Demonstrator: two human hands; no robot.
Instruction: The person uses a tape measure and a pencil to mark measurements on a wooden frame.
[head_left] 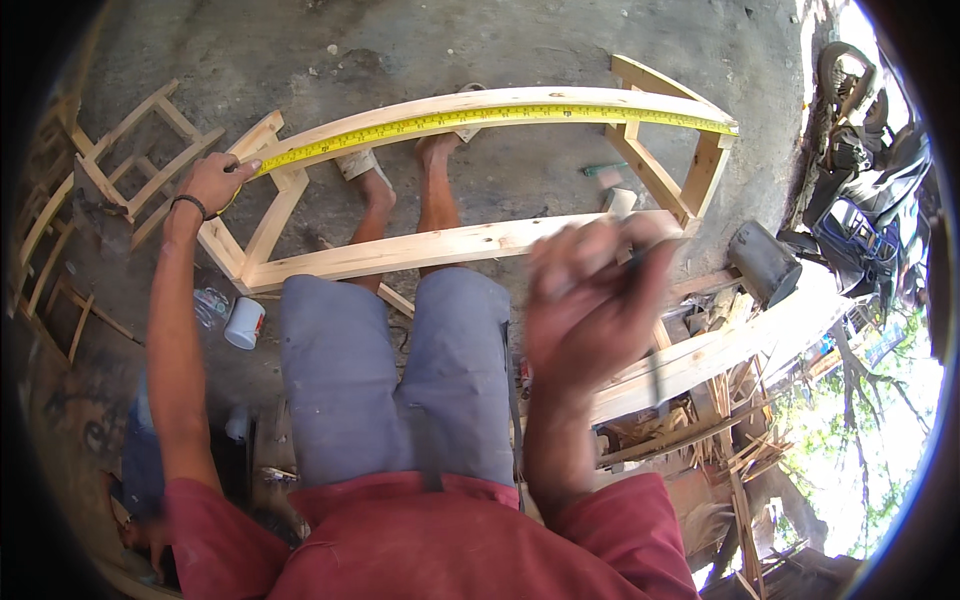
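A yellow tape measure (420, 122) is stretched along the far rail (480, 98) of a pale wooden frame, reaching its right end. At the frame's left corner my left hand (212, 185) grips the tape measure, thumb near the blade; its case is hidden by the hand. My right hand (600, 300) is raised in front of the near rail (420, 245), toward its right end. Motion smears it, but its fingers are curled in, around something dark that I cannot make out. Short crosspieces (275, 225) join the rails at both ends. My bare feet stand between the rails.
Other wooden frames (150, 150) stand at the left. A white cup (245, 323) lies near my left knee. On the right are a dark cylindrical container (765, 262), a long plank (700, 355), wood scraps (740, 430) and a black bag (860, 220). Another person (142, 450) is at lower left.
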